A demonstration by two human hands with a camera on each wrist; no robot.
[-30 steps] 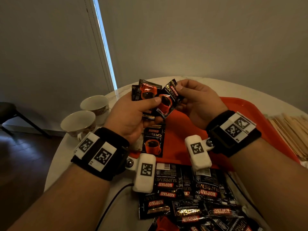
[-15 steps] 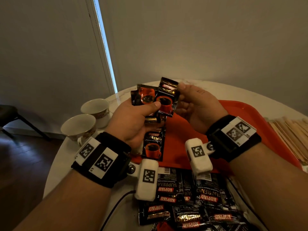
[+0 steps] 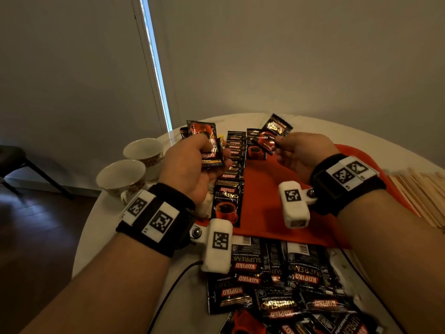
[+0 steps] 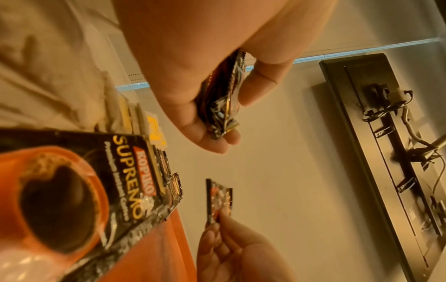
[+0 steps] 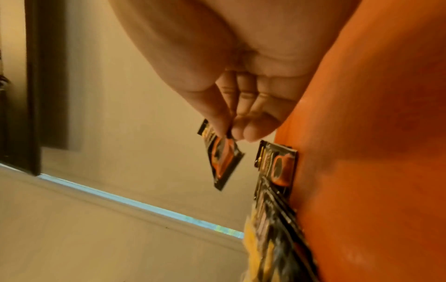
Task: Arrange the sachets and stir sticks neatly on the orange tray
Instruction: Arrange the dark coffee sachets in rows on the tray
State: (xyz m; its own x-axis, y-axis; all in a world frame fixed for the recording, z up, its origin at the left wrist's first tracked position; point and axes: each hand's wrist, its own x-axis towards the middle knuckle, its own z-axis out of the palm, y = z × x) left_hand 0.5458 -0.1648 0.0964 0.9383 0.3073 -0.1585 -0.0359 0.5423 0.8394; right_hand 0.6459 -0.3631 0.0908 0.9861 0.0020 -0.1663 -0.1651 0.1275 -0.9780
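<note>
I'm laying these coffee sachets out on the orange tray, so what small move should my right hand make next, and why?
Probably lower the single sachet pinched in your right hand onto the orange tray, beside the one starting a second column. The first overlapping row already runs down the tray's left side, and your left hand holds more.

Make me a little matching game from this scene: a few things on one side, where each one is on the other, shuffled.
Things:
1. single sachet
2. bunch of sachets
3. stir sticks
4. teacups

Places:
A. on the table, left of the orange tray
B. gripped in the left hand
C. on the table, right of the orange tray
D. pinched by the right hand

Pairs: 1-D, 2-B, 3-C, 4-A
</note>
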